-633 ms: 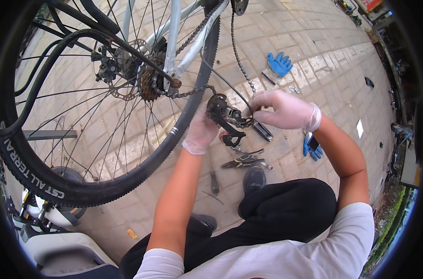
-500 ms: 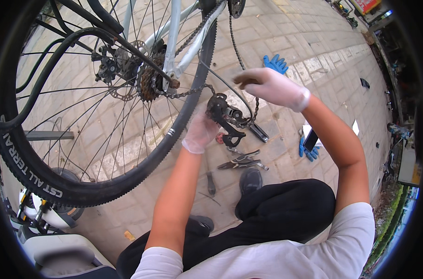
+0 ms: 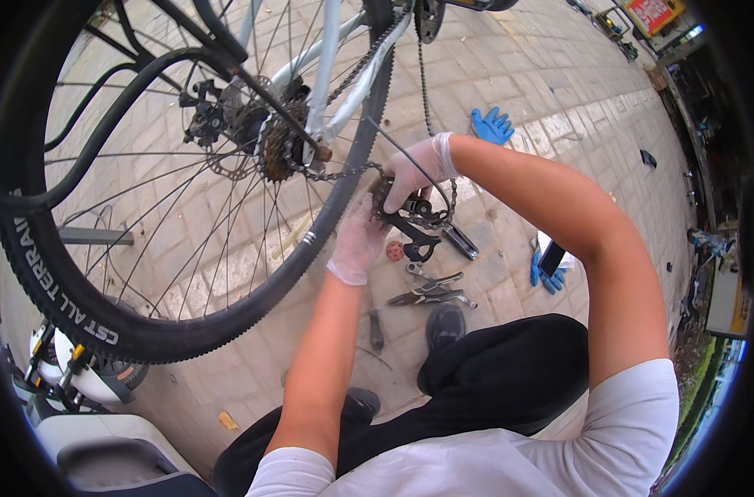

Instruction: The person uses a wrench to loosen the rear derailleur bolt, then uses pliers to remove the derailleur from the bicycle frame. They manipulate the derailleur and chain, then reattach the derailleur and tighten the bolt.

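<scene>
A black rear derailleur (image 3: 411, 224) hangs off the bicycle, with the chain (image 3: 344, 174) running through it and a cable looping into it. My left hand (image 3: 358, 240), in a thin clear glove, grips the derailleur from the left. From the upper right my right hand (image 3: 416, 176), gloved alike, closes its fingers around the derailleur's upper part; the fingertips are partly hidden. Just left of both hands stands the rear wheel (image 3: 219, 330) with its rusty-looking cassette (image 3: 275, 156). A small red jockey wheel (image 3: 395, 251) lies on the ground below the derailleur.
Pliers (image 3: 426, 294), a screwdriver (image 3: 376, 330) and a black-and-silver tool (image 3: 460, 241) lie on the paving near my shoes. One blue glove (image 3: 493, 126) lies farther off; another blue glove (image 3: 546, 275) lies under a phone (image 3: 551, 258). A pale seat-like object (image 3: 103, 443) stands at lower left.
My right hand has come down and left from the air onto the derailleur. My left hand stays on it. The whole view has shifted slightly.
</scene>
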Motion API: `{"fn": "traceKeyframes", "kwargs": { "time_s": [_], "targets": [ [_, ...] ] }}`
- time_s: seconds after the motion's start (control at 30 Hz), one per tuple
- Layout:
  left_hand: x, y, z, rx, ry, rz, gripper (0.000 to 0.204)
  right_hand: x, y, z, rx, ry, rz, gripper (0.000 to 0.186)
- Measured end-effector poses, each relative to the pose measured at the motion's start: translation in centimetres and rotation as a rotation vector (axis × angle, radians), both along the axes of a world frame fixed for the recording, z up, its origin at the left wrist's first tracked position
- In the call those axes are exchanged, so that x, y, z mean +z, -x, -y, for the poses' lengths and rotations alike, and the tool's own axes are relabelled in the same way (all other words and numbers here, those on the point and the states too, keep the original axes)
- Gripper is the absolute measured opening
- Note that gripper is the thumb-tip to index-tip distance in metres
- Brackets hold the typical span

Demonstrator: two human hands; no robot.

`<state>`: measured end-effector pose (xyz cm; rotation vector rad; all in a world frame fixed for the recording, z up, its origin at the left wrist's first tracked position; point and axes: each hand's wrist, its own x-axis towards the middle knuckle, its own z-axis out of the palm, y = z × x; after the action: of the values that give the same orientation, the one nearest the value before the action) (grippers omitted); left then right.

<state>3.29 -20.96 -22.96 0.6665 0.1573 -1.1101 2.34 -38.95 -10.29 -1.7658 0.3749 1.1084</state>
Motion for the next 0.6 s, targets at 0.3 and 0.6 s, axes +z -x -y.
{"fn": "traceKeyframes", "kwargs": {
  "time_s": [0.3,0.6],
  "targets": [
    [2.5,0.3,-2.8,0.258,-0.377,0.461,0.046,1.1,-1.4,-1.3,0.308,0.509,0.522,0.049],
    [8.1,1.5,1.5,0.391,-0.239,0.447,0.028,2.3,0.9,-1.1,0.393,0.37,0.493,0.037]
  ]
}}
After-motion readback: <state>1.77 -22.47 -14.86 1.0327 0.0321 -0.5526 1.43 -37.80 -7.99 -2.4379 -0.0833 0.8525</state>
